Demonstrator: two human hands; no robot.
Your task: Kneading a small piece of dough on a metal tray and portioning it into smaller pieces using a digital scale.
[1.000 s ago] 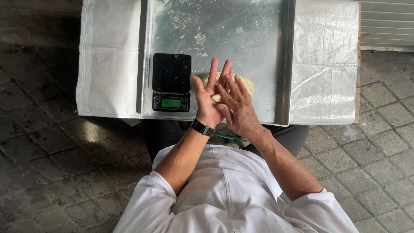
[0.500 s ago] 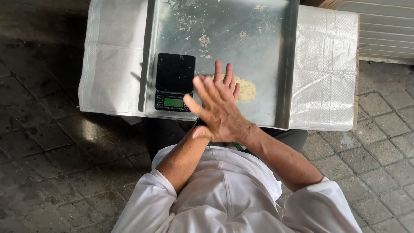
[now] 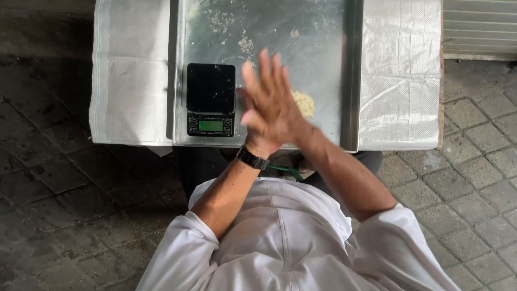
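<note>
My right hand (image 3: 276, 102) lies flat over my left hand (image 3: 246, 122), palms pressed together, fingers straight and pointing away from me. They hover above the near edge of a metal tray (image 3: 318, 48). What is between the palms is hidden now; a small pale piece of dough showed there a second ago. A black watch (image 3: 252, 158) is on my left wrist. A flat lump of yellowish dough (image 3: 306, 103) lies on the tray just right of my hands. A black digital scale (image 3: 210, 99) with a green display stands on the tray to their left.
The tray sits on a white woven sheet (image 3: 401, 81) that covers a low table. Crumbs and flour specks (image 3: 245, 43) dot the tray's far part. Dark paving stones (image 3: 64, 205) surround the table. A pale corrugated wall (image 3: 479, 27) is at the upper right.
My palms have slid over each other in a rubbing motion; the right hand now covers the left and the dough piece. The view has shifted slightly nearer the table.
</note>
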